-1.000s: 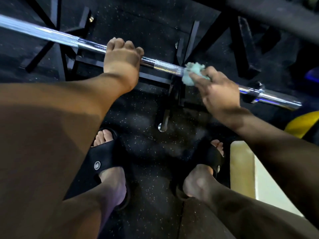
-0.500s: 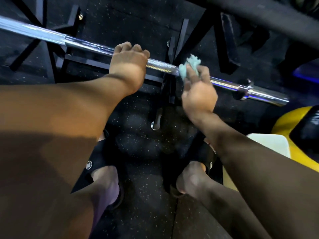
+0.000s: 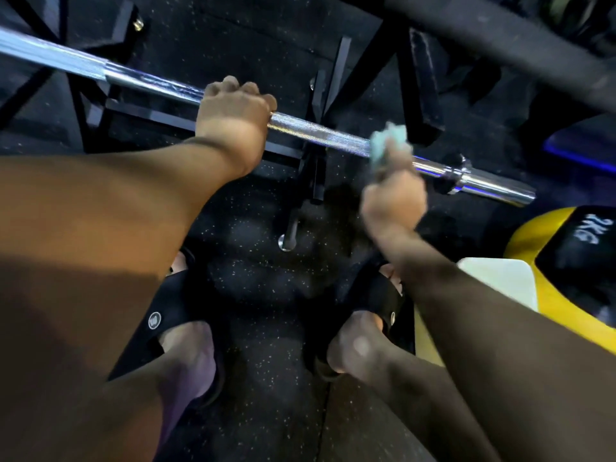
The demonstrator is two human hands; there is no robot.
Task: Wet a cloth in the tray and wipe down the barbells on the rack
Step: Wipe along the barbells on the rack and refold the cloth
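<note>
A chrome barbell (image 3: 316, 133) runs from the upper left down to the right across the view, above a black rack (image 3: 320, 105). My left hand (image 3: 233, 118) grips the bar near its middle, fingers curled over it. My right hand (image 3: 393, 195) holds a pale green cloth (image 3: 388, 143) wrapped against the bar, just left of the collar and sleeve (image 3: 483, 181). The hand is motion-blurred.
A yellow and black weight marked 2KG (image 3: 573, 261) lies at the right, with a pale tray (image 3: 500, 281) beside it. Another dark bar (image 3: 500, 41) crosses the top right. My feet in black sandals stand on speckled rubber floor (image 3: 260, 261).
My right hand has slid the cloth along the bar toward the right end, close to the collar. My left hand keeps its grip on the bar.
</note>
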